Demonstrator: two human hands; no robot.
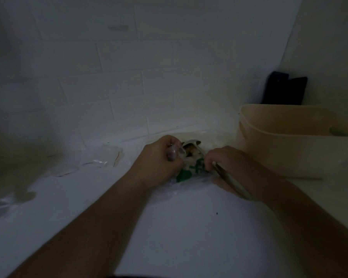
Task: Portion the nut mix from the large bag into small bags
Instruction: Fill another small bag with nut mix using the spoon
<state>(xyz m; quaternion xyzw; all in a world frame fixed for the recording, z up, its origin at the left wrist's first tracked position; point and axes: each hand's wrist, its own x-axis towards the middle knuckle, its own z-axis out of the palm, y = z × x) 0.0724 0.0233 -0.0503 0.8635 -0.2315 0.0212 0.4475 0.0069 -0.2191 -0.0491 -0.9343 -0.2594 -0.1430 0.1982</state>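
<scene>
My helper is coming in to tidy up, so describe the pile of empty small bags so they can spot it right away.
Start at the white tiled wall and drop to the white counter. The small bags lie there, left of the left hand: crinkled clear plastic with thin red edging, unlike the green-printed large bag between the hands.

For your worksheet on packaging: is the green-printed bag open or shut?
Open: the green-printed bag gapes at its mouth, showing nut mix inside.

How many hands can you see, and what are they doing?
2. The left hand grips clear plastic at the mouth of the green-printed bag. The right hand, just right of it, holds a metal spoon handle beside the bag.
</scene>
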